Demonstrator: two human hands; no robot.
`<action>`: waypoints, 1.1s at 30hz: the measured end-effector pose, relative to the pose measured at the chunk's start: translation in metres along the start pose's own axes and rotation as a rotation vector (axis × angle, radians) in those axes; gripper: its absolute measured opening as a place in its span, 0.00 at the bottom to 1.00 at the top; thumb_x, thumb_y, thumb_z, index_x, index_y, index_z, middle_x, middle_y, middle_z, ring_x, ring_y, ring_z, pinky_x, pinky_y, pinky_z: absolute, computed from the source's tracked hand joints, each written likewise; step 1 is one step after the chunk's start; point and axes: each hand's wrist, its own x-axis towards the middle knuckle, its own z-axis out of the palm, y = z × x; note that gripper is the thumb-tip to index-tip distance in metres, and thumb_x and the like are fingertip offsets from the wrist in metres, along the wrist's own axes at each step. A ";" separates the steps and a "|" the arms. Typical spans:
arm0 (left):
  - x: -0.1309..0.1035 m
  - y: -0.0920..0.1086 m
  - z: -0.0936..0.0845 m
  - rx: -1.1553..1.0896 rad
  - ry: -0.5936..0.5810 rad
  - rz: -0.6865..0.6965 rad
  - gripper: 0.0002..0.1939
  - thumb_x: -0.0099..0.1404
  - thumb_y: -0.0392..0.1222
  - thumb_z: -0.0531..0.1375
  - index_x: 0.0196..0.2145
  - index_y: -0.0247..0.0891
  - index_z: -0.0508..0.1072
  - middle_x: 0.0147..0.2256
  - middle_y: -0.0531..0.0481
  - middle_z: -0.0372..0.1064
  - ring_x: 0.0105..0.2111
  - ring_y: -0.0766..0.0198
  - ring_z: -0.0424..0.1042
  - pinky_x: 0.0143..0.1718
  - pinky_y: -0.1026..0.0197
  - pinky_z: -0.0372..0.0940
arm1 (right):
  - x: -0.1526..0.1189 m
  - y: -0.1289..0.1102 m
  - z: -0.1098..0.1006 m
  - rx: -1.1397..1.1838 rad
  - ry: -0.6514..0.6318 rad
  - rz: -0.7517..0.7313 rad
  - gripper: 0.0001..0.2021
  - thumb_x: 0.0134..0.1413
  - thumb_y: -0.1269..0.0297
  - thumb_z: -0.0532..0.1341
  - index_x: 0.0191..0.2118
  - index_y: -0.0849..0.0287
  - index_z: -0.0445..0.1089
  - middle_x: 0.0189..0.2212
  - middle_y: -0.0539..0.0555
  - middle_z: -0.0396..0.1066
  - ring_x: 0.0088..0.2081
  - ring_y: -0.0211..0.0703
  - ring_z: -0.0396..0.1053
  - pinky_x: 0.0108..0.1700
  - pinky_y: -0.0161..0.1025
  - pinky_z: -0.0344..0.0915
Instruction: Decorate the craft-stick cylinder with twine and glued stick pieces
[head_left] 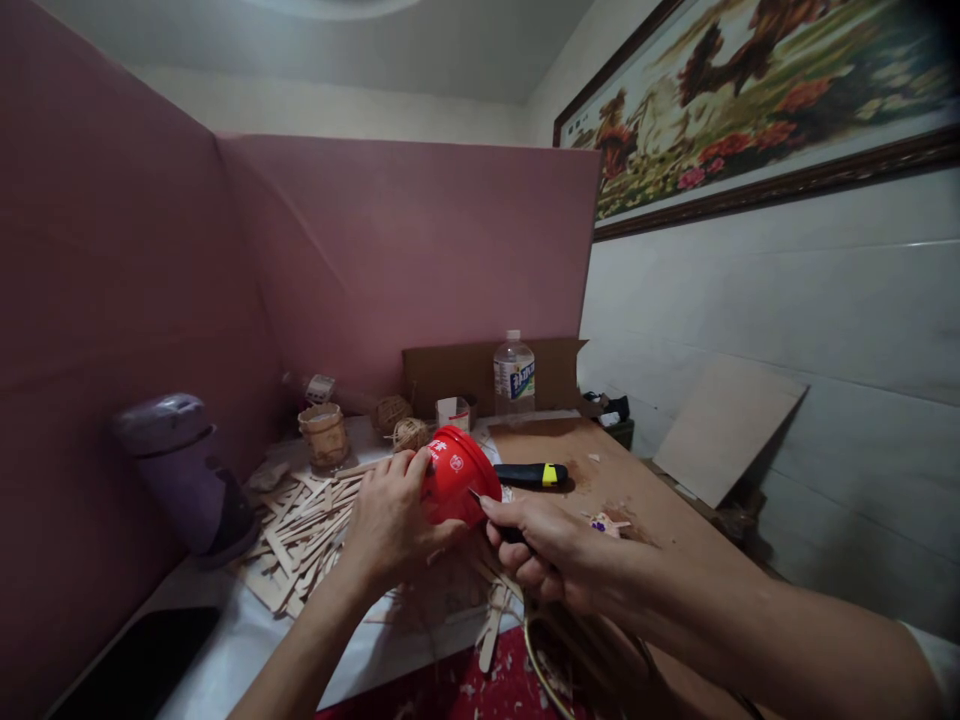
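A red plastic cup with white print lies tilted on its side above the table, its rim facing right. My left hand grips it from the left, fingers over the top and thumb below. In my right hand is a small dark-handled tool, whose thin pointed tip touches or nearly touches the cup's side near the rim. Just behind the right hand lies a black and yellow handle. Many flat wooden sticks are heaped left of the left hand.
A purple tumbler stands at left. Behind are a wooden cup, twine balls, a clear container and a plastic bottle. A brown board covers the table's right side. A dark flat object lies at front left.
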 end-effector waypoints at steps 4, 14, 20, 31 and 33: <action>0.000 0.000 0.000 0.002 -0.007 0.004 0.36 0.50 0.51 0.66 0.54 0.32 0.66 0.48 0.39 0.70 0.46 0.47 0.66 0.48 0.49 0.61 | -0.001 0.002 0.002 -0.012 0.036 -0.031 0.20 0.67 0.55 0.45 0.25 0.58 0.56 0.11 0.39 0.46 0.10 0.26 0.37 0.13 0.24 0.33; 0.000 0.000 0.000 0.010 0.000 -0.002 0.33 0.50 0.52 0.65 0.51 0.32 0.68 0.47 0.37 0.70 0.46 0.45 0.67 0.47 0.47 0.62 | -0.003 0.004 0.003 -0.008 0.074 -0.125 0.16 0.65 0.56 0.51 0.26 0.57 0.57 0.12 0.40 0.50 0.11 0.25 0.41 0.14 0.25 0.35; 0.000 -0.001 0.001 0.015 -0.004 0.004 0.35 0.51 0.53 0.65 0.52 0.32 0.66 0.47 0.37 0.70 0.46 0.46 0.67 0.47 0.48 0.62 | -0.002 0.007 0.005 0.018 0.076 -0.127 0.16 0.64 0.55 0.53 0.27 0.58 0.60 0.13 0.40 0.53 0.11 0.25 0.43 0.14 0.25 0.41; 0.001 0.000 0.001 0.014 -0.004 -0.002 0.33 0.50 0.53 0.66 0.51 0.34 0.67 0.46 0.40 0.70 0.45 0.47 0.67 0.46 0.48 0.62 | -0.002 0.002 0.000 0.020 0.078 -0.047 0.18 0.66 0.53 0.51 0.27 0.59 0.59 0.13 0.39 0.51 0.11 0.24 0.42 0.13 0.25 0.38; 0.001 0.000 0.001 0.012 -0.008 -0.003 0.33 0.50 0.53 0.65 0.51 0.34 0.67 0.46 0.40 0.70 0.45 0.47 0.67 0.46 0.48 0.62 | -0.003 0.000 0.001 0.012 0.066 -0.025 0.19 0.67 0.54 0.49 0.25 0.58 0.56 0.11 0.39 0.48 0.10 0.24 0.40 0.13 0.25 0.35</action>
